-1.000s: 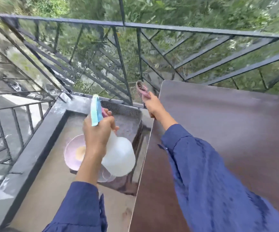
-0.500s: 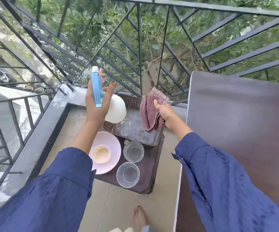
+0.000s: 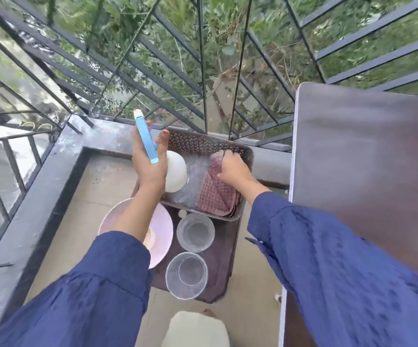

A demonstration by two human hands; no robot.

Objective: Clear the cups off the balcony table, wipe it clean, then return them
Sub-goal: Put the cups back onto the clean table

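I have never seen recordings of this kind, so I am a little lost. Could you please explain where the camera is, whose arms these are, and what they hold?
There is no machine here. The arms in blue sleeves belong to a person, and the camera sits on that person's head, looking forward and down.

The left hand grips a spray bottle with a blue trigger. The right hand grips a checked cloth with curled fingers; the cloth lies in a perforated basket.

Nearer the person, on a dark low stand, are a pink plate and two clear glasses. The brown table stands on the right, beside the railing.
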